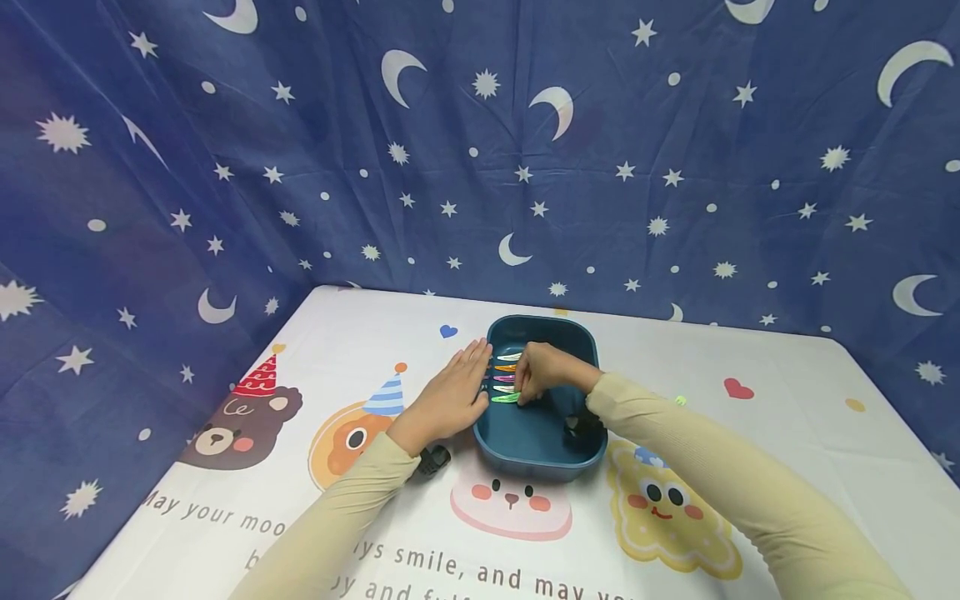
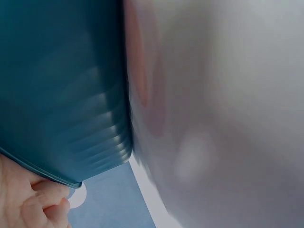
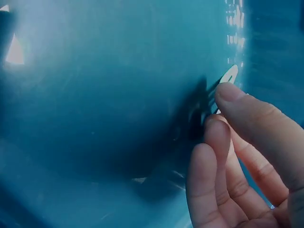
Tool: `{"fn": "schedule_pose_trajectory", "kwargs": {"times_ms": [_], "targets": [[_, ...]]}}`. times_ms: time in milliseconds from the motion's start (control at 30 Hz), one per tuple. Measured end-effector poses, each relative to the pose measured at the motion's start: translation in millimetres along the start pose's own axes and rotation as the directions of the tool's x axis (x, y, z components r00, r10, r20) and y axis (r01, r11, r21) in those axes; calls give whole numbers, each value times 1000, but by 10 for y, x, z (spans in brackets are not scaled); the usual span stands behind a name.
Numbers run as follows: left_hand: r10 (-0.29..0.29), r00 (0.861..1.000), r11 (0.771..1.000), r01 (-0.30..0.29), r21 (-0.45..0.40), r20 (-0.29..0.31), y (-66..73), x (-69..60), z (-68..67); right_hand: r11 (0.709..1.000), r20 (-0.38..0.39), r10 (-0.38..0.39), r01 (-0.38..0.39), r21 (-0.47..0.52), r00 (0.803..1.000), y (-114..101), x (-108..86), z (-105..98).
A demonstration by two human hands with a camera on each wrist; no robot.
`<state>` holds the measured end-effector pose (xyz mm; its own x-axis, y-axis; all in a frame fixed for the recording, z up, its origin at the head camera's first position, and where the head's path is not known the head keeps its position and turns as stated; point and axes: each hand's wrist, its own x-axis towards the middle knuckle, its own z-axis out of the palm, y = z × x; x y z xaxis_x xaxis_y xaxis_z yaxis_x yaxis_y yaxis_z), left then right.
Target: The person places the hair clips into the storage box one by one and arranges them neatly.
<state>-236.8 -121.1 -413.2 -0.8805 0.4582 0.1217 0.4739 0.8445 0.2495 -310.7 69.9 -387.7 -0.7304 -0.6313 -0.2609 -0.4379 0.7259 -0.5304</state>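
A deep teal basin (image 1: 540, 471) stands on the table, with several coloured snap hair clips in a row along its inner left side. Among them are an orange clip (image 1: 507, 367), a pink clip (image 1: 504, 378) and a pale clip (image 1: 508, 357). My right hand (image 1: 543, 371) reaches into the basin and pinches the green hair clip (image 1: 506, 398), nearest me in the row. In the right wrist view, thumb and fingers close on a pale-looking clip (image 3: 230, 75). My left hand (image 1: 448, 396) rests against the basin's left rim, fingers stretched along it; its fingertips (image 2: 57, 213) show beside the rim.
A white printed tablecloth (image 1: 360, 517) covers the table under the basin. Right of the basin, beside my right sleeve, lies a small bright green thing (image 1: 680, 400). A dark blue star-and-moon curtain (image 1: 480, 233) hangs behind the table's far edge.
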Motion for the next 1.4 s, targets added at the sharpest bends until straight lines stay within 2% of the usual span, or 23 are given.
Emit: {"fn": "schedule_pose_trajectory", "kwargs": {"times_ms": [233,467,667,767,967,1100,1233,1400], "targets": [[16,1000,1000,-16,-3,-11,17,-11,-40,1000,34,-13,13,12,999,-30,-40,-91],[12,1000,1000,-13,-10,-14,26,-14,-49,994,27,-73,71,82,997,-78,-167,-359],[4,1000,1000,-4,-13,-15,32,-11,-43,976,13,-169,166,139,986,-28,-382,-621],[5,1000,1000,-5,-19,-18,32,-13,-39,971,6,-178,174,166,984,22,-544,-735],[-6,1000,1000,6,-10,-16,24,-22,-33,975,-25,-159,161,156,987,214,-881,-904],[3,1000,1000,-4,-13,-22,21,-18,-29,982,-64,-154,160,101,986,390,-1121,-960],[11,1000,1000,-11,-3,-18,15,0,-22,992,-100,-103,110,67,990,614,-1356,-962],[6,1000,1000,-6,0,-15,11,5,-23,997,-133,-48,55,48,990,956,-1554,-892]]}}
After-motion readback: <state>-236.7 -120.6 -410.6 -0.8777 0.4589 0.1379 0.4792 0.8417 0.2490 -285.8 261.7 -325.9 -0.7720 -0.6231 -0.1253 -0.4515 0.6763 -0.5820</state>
